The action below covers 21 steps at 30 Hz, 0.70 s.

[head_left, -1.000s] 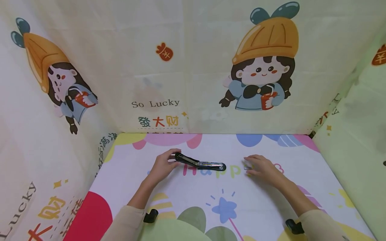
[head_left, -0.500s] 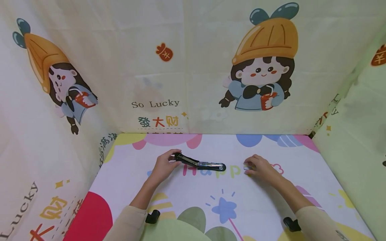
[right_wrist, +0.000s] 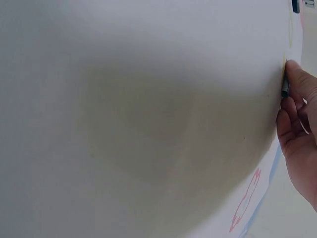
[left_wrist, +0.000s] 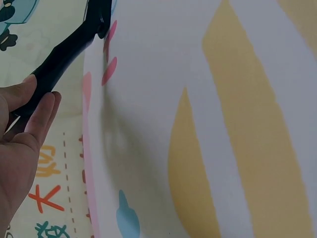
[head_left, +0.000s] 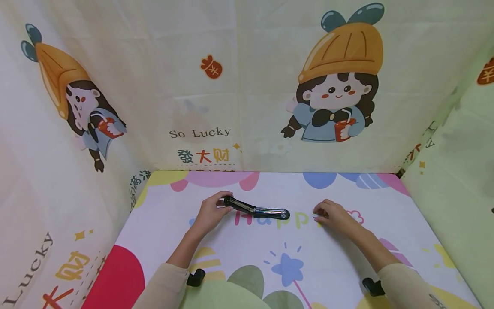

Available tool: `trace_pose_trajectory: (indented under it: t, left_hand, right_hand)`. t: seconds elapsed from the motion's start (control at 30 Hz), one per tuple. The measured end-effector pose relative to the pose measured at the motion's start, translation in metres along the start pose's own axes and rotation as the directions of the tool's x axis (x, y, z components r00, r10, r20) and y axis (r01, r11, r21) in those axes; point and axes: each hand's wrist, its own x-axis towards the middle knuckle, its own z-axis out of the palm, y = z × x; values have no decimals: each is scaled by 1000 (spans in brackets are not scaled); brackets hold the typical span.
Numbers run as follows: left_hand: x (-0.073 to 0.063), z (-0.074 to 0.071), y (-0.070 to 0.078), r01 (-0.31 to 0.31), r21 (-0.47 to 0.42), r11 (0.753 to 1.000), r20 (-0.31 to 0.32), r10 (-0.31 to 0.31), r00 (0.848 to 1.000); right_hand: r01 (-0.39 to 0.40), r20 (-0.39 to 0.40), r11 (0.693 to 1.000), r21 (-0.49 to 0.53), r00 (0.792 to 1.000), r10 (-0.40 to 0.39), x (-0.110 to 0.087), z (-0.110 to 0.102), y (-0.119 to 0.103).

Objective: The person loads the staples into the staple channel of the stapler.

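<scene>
Your left hand (head_left: 210, 212) pinches the near-left end of the black stapler (head_left: 272, 213), thumb on one side and fingers on the other. The stapler is unfolded into a shallow bend, its metal channel showing; it reaches from your left hand toward the right, above the printed letters (head_left: 302, 219) on the white table (head_left: 247, 249). From the pictures you cannot tell whether its far end touches the surface.

Your right hand (head_left: 336, 218) is low at the table, just right of those letters, thumb and fingers pinching a small grey strip (right_wrist: 285, 89). A gap lies between this strip and the stapler's right end. Beige sleeves (head_left: 164, 285) cover your forearms, and a cartoon-printed curtain (head_left: 262, 86) hangs behind the table.
</scene>
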Motion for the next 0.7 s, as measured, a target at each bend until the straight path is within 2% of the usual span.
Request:
trace_pose_trajectory:
  t: [0.47, 0.7]
  left_hand:
    - [1, 0, 1, -5, 4, 1000, -7, 5, 1000]
    - [1, 0, 1, -6, 12, 1000, -10, 6, 1000]
  right_hand:
    - [50, 13, 999, -19, 999, -50, 1, 0, 0]
    - [49, 23, 998, -40, 999, -49, 2, 0, -2]
